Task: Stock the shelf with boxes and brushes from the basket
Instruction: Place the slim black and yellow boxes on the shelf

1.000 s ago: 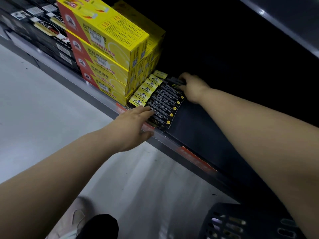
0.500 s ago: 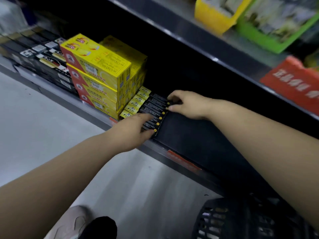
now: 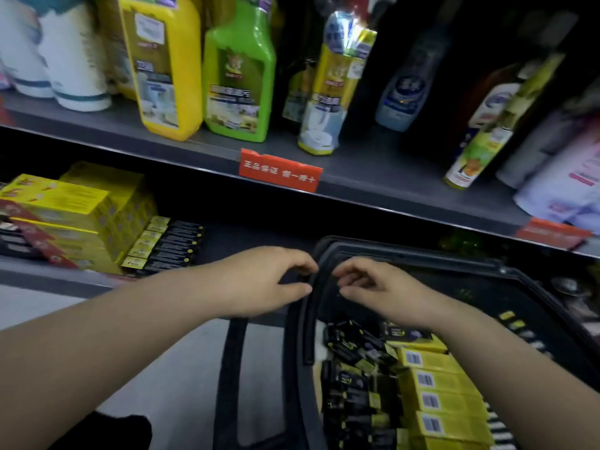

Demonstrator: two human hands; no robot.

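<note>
Mostly blurred | basket [image 3: 406,251] boxes [image 3: 435,381] cut off | L hand [image 3: 259,284] maybe on handle [image 3: 307,332]

Dim aisle light leaves the recess beneath the dark grey metal upper shelf [image 3: 373,173] nearly black. Motion blur smears the tall green plastic bottle [image 3: 237,76] and black plastic basket [image 3: 422,258]; wide-angle distortion bows the frame's edges.

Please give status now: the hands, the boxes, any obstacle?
Left hand and right hand empty, fingers loosely curled, at the basket rim. Black boxes in row on lower shelf; yellow boxes wait in basket. No obstacle seen.
</note>
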